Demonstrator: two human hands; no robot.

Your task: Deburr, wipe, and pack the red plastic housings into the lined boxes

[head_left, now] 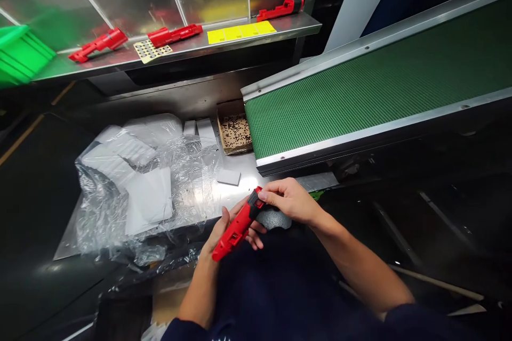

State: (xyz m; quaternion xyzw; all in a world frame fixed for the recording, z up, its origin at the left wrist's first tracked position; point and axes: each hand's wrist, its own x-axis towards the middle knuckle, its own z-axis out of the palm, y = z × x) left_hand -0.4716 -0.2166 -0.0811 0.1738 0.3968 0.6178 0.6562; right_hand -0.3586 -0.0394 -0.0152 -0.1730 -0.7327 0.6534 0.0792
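A long red plastic housing (236, 230) with a black end lies tilted across my left hand (218, 230). My left thumb is along its near side, and the other fingers come out from beneath it. At its upper, black end, my right hand (294, 201) is closed, thumb and fingertips pinched against the part. Whether a small piece sits between those fingertips cannot be made out. Just below my right hand is a grey speckled rounded object (275, 219). A small white block (228, 177) rests on the metal table (246, 170) beyond my hands.
Crumpled clear plastic with white sheets (150, 200) covers the table's left. A cardboard box (235, 130) of tiny dark pieces adjoins the green conveyor (320, 101). The shelf (192, 45) bears several red housings (175, 35), yellow labels (241, 32) and a green bin (24, 53).
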